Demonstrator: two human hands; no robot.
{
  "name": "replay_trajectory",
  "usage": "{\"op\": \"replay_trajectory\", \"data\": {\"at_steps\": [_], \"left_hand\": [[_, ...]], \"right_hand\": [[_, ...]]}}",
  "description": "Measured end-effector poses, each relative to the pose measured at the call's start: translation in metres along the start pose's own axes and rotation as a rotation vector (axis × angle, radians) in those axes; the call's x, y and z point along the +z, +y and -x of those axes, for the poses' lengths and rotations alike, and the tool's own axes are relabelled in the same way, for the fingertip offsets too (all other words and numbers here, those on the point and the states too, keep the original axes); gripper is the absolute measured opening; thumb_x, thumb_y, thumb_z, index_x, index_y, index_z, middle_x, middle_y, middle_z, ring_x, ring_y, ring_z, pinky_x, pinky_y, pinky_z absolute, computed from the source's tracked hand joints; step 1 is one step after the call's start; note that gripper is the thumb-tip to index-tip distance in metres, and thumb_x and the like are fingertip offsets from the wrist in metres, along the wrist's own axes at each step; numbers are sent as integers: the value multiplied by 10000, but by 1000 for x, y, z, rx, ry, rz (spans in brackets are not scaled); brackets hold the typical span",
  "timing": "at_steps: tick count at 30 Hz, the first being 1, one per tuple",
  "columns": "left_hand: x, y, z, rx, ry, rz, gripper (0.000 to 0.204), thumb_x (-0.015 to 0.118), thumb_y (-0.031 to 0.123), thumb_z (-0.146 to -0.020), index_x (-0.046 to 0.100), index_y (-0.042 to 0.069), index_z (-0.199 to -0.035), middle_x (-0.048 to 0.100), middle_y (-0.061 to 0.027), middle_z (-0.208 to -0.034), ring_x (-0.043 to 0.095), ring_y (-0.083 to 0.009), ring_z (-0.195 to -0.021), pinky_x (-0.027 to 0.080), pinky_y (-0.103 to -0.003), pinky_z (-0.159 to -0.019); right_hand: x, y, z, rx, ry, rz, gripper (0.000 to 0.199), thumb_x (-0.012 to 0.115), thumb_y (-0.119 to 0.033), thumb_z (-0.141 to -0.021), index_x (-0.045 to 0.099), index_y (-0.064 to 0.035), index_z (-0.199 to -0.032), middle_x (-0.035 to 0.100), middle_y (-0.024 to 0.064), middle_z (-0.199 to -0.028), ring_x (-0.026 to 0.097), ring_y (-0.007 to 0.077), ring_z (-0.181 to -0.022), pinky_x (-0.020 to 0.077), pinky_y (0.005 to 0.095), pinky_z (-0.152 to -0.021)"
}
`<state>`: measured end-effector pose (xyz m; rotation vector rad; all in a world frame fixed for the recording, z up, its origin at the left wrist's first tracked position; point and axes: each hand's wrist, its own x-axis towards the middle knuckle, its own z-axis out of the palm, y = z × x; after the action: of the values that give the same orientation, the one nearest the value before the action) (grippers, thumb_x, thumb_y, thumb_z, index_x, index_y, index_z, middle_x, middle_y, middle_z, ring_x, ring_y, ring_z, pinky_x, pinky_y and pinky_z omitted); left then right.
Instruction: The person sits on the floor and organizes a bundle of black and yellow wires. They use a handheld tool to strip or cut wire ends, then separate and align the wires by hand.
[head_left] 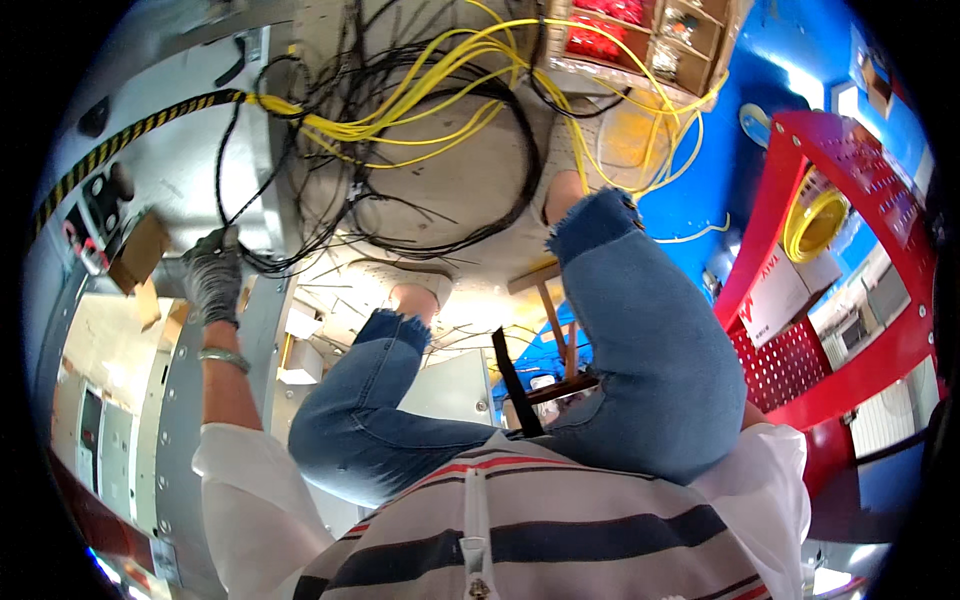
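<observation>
My left hand (213, 278), in a grey knit glove, is at the left by the edge of a grey metal cabinet panel (190, 130). Its fingers are closed round a thin black cable (222, 190), which loops up from the fingertips. More black cables (520, 190) lie in loose coils on the floor between my feet and the panel. A bundle of yellow cables (370, 128) runs out of a black-and-yellow striped sleeve (140, 130) and fans to the right. My right hand is hidden beyond my right thigh; only its white sleeve (765, 470) shows.
A cardboard box (640, 75) with compartments of small red parts stands at the far right. To the right are a red perforated metal rack (850, 140), a white carton (780, 300) and a yellow coil (815, 225). A small opened cardboard box (140, 250) sits beside my left hand.
</observation>
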<state>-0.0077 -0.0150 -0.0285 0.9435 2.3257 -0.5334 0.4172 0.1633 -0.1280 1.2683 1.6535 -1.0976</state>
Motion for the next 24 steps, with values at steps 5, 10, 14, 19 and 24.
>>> {"op": "replay_trajectory", "data": {"at_steps": [5, 10, 14, 19, 24], "left_hand": [[26, 4, 48, -62, 38, 846, 274, 486, 298, -874, 535, 31, -836, 559, -51, -657, 489, -146, -578, 409, -278, -554], [-3, 59, 98, -407, -106, 1472, 209, 494, 240, -862, 527, 35, -888, 514, -23, -616, 514, -140, -556, 433, -263, -492], [-21, 74, 134, -395, -183, 2058, 196, 434, 179, -881, 540, 20, -926, 493, -14, -615, 490, -142, -555, 442, -284, -534], [-46, 92, 199, -481, -178, 2436, 172, 411, 157, -883, 519, 28, -912, 529, -24, -604, 519, -152, -536, 461, -295, -541], [-60, 112, 255, -242, -153, 2321, 156, 472, 172, -865, 513, 27, -905, 551, -36, -659, 549, -166, -573, 492, -335, -594]], "right_hand": [[-22, 15, 8, -69, 43, -27, 231, 506, -175, -849, 576, -20, -1005, 598, 86, -965, 559, 177, -887, 437, 297, -780], [-59, 96, 54, -98, 196, -201, 242, 502, -192, -854, 575, -23, -1010, 597, 87, -968, 558, 171, -890, 434, 293, -780], [-123, 146, 112, -238, 367, -527, 251, 498, -205, -858, 574, -25, -1015, 597, 87, -971, 556, 166, -893, 431, 289, -781], [-205, 39, 254, -815, 451, -679, 267, 483, -233, -865, 573, -42, -1029, 597, 84, -956, 554, 149, -889, 429, 271, -768], [-162, -63, 314, -1115, 127, -246, 320, 514, -241, -825, 531, -62, -1090, 547, 124, -1084, 544, 196, -958, 421, 293, -828]]}}
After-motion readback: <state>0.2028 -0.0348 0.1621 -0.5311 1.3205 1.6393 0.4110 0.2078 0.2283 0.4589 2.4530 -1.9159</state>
